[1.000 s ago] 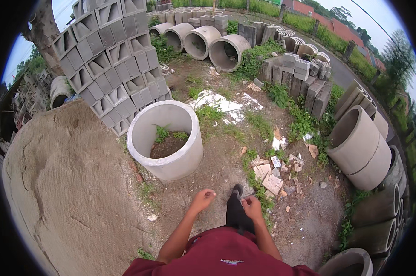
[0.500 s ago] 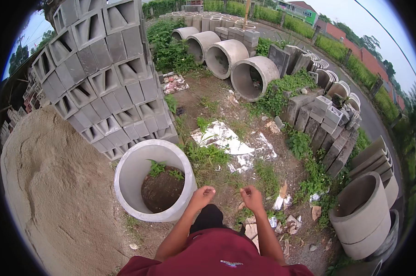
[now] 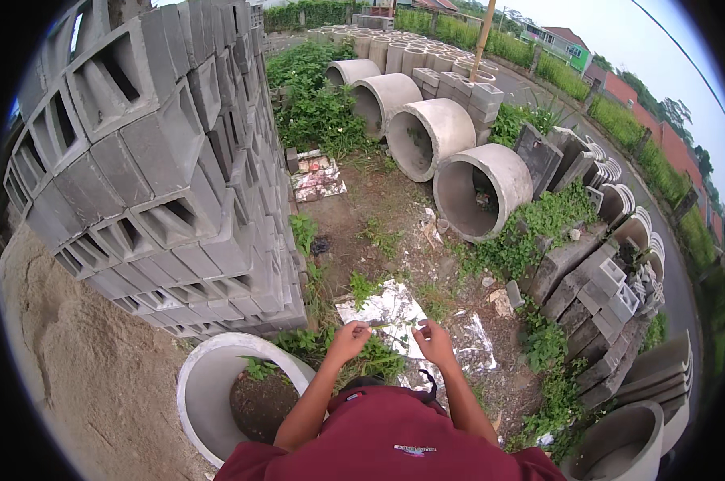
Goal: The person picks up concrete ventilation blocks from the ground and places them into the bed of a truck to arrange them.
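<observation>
Outdoor yard: stacked concrete blocks [image 3: 162, 160] far left, concrete pipes [image 3: 451, 152] far right. Left hand [image 3: 348, 342] and right hand [image 3: 435, 342] each pinch one end of a thin green stem [image 3: 393, 325], spanning between them just above the weeds. Judged light, limp, easily snapped; hold near ends.
</observation>
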Demonstrator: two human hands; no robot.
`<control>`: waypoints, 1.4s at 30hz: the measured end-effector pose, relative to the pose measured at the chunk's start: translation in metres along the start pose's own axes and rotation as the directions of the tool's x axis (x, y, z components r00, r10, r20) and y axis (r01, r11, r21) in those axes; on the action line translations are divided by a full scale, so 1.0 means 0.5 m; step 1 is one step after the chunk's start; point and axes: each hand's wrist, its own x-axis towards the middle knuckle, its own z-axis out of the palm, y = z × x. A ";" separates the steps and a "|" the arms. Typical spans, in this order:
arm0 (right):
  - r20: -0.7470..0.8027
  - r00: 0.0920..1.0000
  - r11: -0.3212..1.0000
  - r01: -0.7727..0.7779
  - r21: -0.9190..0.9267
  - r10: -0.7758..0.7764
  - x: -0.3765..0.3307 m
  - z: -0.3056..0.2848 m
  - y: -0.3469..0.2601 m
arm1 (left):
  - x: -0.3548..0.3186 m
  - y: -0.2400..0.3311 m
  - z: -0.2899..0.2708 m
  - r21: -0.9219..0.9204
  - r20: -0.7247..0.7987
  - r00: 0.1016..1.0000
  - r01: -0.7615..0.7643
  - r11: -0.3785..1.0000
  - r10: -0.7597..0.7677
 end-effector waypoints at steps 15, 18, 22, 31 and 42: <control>0.235 0.958 0.987 0.152 0.057 -0.162 1.133 0.078 0.192 | 0.908 0.040 -0.059 -0.158 -0.355 0.898 0.215 0.964 -0.259; 0.339 0.915 0.975 0.217 0.045 -0.219 1.371 0.118 0.126 | 1.087 0.117 -0.093 -0.159 -0.468 0.851 0.182 0.970 -0.236; 0.470 0.816 0.934 0.352 0.059 -0.337 1.638 0.181 0.054 | 1.283 0.161 -0.133 -0.182 -0.590 0.782 0.117 0.976 -0.204; 0.684 0.667 0.938 0.339 0.075 -0.296 2.032 0.430 0.035 | 1.698 -0.036 -0.267 -0.254 -0.572 0.704 0.334 0.908 -0.420; 0.580 0.741 0.934 0.342 0.107 -0.338 2.771 0.617 -0.079 | 2.372 0.036 -0.761 -0.210 -0.654 0.727 0.091 0.974 -0.209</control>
